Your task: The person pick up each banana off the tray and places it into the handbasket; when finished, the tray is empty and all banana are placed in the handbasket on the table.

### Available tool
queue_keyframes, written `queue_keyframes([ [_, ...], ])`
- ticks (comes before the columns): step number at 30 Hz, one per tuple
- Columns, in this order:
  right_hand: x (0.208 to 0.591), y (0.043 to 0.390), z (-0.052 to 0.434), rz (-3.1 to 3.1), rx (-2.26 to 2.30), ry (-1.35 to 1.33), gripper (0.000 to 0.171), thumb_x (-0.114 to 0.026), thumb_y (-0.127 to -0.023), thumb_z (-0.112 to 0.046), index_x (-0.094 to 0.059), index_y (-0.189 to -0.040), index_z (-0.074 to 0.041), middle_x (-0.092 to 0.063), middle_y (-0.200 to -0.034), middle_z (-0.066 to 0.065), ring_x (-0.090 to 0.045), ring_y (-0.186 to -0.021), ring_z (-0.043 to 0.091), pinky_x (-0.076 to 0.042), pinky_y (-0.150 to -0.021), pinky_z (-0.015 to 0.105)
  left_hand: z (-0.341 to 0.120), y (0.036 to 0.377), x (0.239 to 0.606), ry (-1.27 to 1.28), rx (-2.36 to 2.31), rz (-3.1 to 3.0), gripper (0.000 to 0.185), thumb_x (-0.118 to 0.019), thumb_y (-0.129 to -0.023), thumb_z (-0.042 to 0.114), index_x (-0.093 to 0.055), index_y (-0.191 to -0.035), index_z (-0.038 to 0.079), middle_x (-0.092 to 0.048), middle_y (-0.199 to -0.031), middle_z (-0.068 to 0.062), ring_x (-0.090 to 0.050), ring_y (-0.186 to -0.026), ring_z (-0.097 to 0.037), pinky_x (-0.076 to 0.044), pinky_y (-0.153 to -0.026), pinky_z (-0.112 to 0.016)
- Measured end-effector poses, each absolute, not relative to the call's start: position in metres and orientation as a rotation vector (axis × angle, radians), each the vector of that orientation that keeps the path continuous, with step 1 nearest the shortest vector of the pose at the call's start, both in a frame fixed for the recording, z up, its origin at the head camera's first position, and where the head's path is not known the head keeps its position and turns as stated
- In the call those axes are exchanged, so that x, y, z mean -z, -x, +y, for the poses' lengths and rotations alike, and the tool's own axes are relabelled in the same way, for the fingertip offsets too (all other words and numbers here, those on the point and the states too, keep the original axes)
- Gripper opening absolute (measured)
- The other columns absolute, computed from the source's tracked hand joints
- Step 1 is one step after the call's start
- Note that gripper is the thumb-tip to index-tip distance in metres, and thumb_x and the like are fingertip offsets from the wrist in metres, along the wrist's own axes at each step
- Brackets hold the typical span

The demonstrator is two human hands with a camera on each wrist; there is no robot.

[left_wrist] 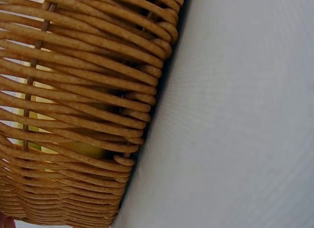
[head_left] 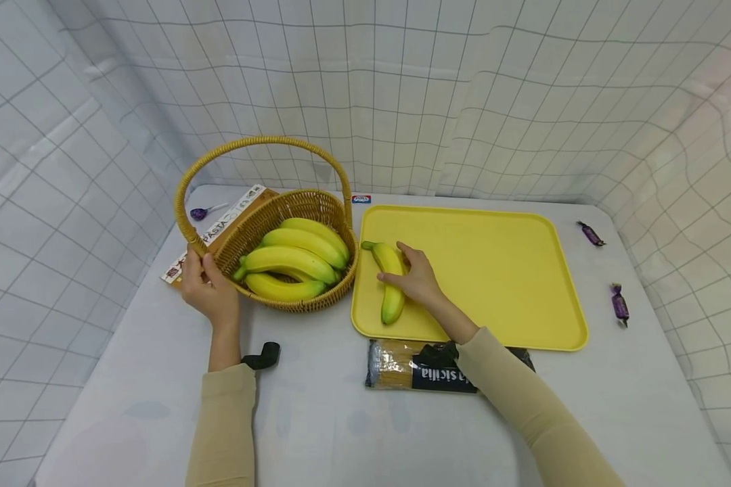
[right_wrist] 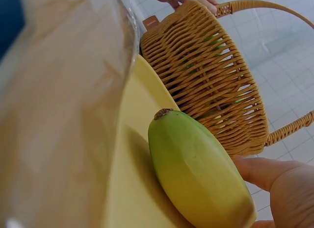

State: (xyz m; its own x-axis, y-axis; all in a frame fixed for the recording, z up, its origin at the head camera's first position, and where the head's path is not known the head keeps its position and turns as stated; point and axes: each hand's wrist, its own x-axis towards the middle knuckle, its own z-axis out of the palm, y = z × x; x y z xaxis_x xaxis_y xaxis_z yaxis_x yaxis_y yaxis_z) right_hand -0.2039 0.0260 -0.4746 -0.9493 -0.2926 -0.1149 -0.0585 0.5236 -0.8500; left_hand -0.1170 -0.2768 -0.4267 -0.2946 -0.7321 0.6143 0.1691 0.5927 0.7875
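On the yellow tray [head_left: 512, 270], near its left edge, one banana [head_left: 391, 284] is lying with the right hand [head_left: 419, 277] resting on it, its fingers [head_left: 409, 256] curling loosely over the fruit's side, so by my judgement the first piece is just being moved across. Beside it the wicker basket [head_left: 317, 203] is still holding a bunch of bananas [head_left: 292, 260], while the left hand [head_left: 210, 291] is steadying the handle's base with fingers wrapped round it; most of the moving seems left to do.
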Motion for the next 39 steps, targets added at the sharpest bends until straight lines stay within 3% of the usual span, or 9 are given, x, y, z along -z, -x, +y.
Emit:
queue_keyframes([
  [12,0.4763,0.2041,0.0256,2.537,1.366,0.307,0.083,-0.076,-0.083,-0.030,-0.035,-0.152,-0.010,-0.046,-0.136,0.019,-0.046,-0.122,0.033,-0.040,-0.104,0.045,-0.2777,0.1174,0.4276,-0.473,0.963,-1.631,0.029,-0.055,-0.095,0.000,-0.063,-0.121,-0.011,-0.063,-0.102,-0.034,-0.043,-0.082,0.009,-0.034,-0.074,-0.007],
  [19,0.4765,0.2030,0.0258,2.561,1.329,0.297,0.079,-0.074,-0.084,-0.031,-0.037,-0.151,-0.012,-0.050,-0.129,0.019,-0.050,-0.113,0.030,-0.044,-0.096,0.043,-0.2782,0.1178,0.4281,-0.471,0.964,-1.633,0.027,-0.055,-0.095,0.000,-0.064,-0.119,-0.011,-0.062,-0.100,-0.034,-0.043,-0.082,0.010,-0.035,-0.073,-0.007],
  [29,0.4787,0.2015,0.0259,2.562,1.421,0.218,0.066,-0.072,-0.086,-0.020,-0.047,-0.146,-0.014,-0.058,-0.130,0.015,-0.055,-0.113,0.028,-0.050,-0.091,0.040,-0.2790,0.1182,0.4278,-0.461,0.951,-1.638,0.023,-0.055,-0.096,0.001,-0.064,-0.111,-0.014,-0.059,-0.093,-0.035,-0.041,-0.079,0.005,-0.031,-0.073,-0.010],
  [39,0.4716,0.1989,0.0281,2.538,1.522,0.141,0.064,-0.070,-0.085,-0.020,-0.048,-0.145,-0.017,-0.060,-0.128,0.016,-0.061,-0.100,0.026,-0.051,-0.068,0.027,-0.2789,0.1189,0.4275,-0.457,0.958,-1.626,0.022,-0.054,-0.096,0.001,-0.065,-0.110,-0.014,-0.059,-0.091,-0.033,-0.041,-0.079,0.005,-0.031,-0.073,-0.011],
])
